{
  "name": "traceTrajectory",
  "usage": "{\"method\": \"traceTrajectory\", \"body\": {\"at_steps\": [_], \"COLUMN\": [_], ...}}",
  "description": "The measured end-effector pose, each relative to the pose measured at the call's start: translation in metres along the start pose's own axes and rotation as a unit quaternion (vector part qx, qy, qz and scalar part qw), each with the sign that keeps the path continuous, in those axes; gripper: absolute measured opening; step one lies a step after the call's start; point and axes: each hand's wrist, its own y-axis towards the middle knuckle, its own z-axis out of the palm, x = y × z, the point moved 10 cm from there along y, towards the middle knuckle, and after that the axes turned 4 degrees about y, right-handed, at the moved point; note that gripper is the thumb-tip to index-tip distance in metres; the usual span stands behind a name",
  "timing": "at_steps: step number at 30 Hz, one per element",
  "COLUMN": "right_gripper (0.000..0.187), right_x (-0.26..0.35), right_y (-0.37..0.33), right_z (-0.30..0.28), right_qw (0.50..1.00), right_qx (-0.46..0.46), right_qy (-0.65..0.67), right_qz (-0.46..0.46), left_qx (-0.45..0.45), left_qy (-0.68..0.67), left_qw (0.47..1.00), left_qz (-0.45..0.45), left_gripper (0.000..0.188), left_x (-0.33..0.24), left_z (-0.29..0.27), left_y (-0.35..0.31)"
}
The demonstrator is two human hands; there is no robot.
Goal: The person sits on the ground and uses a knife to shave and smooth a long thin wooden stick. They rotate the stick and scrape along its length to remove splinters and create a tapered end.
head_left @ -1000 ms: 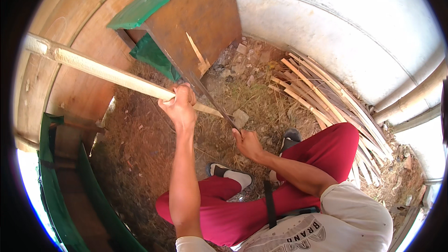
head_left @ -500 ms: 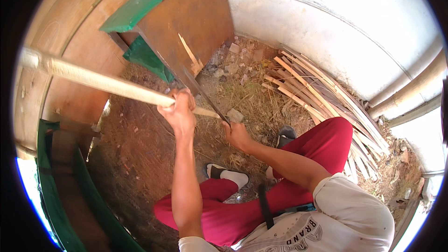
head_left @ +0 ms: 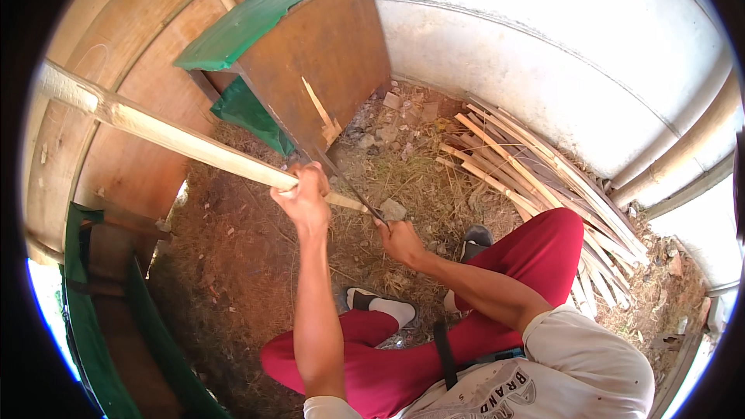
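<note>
My left hand (head_left: 304,195) is closed round a long pale wooden or bamboo strip (head_left: 186,145). The strip slants from the upper left down to a narrow end just past my fist. In my right hand (head_left: 402,243) is a long knife (head_left: 356,189), its dark, thin blade angled up and to the left. The blade crosses near the strip's narrow end; whether it touches the wood I cannot tell. My fingers hide most of the knife's handle.
Ahead stands a brown wooden box (head_left: 314,50) with a green cover, a split sliver (head_left: 318,109) beside it. Many cut strips (head_left: 535,174) lie piled at the right by the white wall (head_left: 528,39). A green-edged trough-like object (head_left: 147,326) is at lower left. Dry grass and stones cover the ground (head_left: 233,240).
The strip now slants more steeply, its left end higher. The knife blade has turned and shows thinner. Both hands keep their holds, and the whole view has shifted slightly.
</note>
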Motion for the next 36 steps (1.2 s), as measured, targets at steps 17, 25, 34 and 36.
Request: {"method": "traceTrajectory", "body": {"at_steps": [17, 25, 34, 36], "right_gripper": [0.046, 0.048, 0.049, 0.048], "right_x": [0.057, -0.018, -0.02, -0.047], "right_y": [-0.003, -0.002, -0.009, -0.012], "right_z": [-0.019, -0.007, -0.007, 0.001], "right_qw": [1.0, 0.998, 1.0, 0.999], "right_qx": [0.0, 0.015, -0.028, -0.01], "right_qy": [0.013, -0.045, -0.004, -0.033], "right_qz": [-0.011, 0.031, 0.002, 0.027], "left_qx": [0.029, 0.035, 0.033, 0.037], "left_qy": [0.028, 0.046, 0.023, 0.061], "left_qw": [0.999, 0.998, 0.999, 0.997], "left_qz": [0.008, 0.004, -0.008, 0.013], "left_gripper": [0.04, 0.037, 0.036, 0.036], "left_x": [0.001, 0.002, 0.004, 0.004], "left_z": [0.015, 0.019, 0.026, 0.018], "left_y": [-0.001, 0.002, 0.003, 0.0]}}
